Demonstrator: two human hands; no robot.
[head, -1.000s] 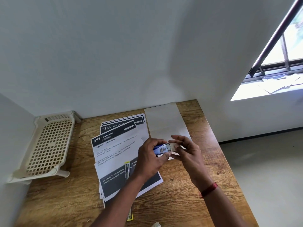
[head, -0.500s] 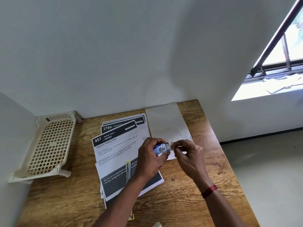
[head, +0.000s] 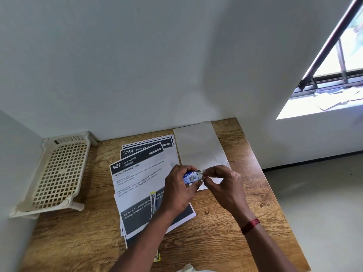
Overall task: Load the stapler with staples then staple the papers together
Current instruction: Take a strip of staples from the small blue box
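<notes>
My left hand (head: 177,191) grips a small blue staple box (head: 190,177) above the papers. My right hand (head: 224,183) pinches a small grey strip, apparently staples (head: 200,173), at the box's open right end. The stapler (head: 153,201), metal with yellow trim, lies open lengthwise on the printed papers (head: 137,173). My left forearm covers its near part. The papers form a fanned stack on the wooden table (head: 235,242).
A blank white sheet (head: 196,142) lies behind my hands against the wall. A cream plastic lattice tray (head: 57,173) stands at the table's left edge. A tiny scrap (head: 206,212) lies on the wood. The table's right edge drops to the floor.
My right hand's fingers, spread over the box a second ago, have closed into a pinch at its open end. My left hand and the box have stayed in place.
</notes>
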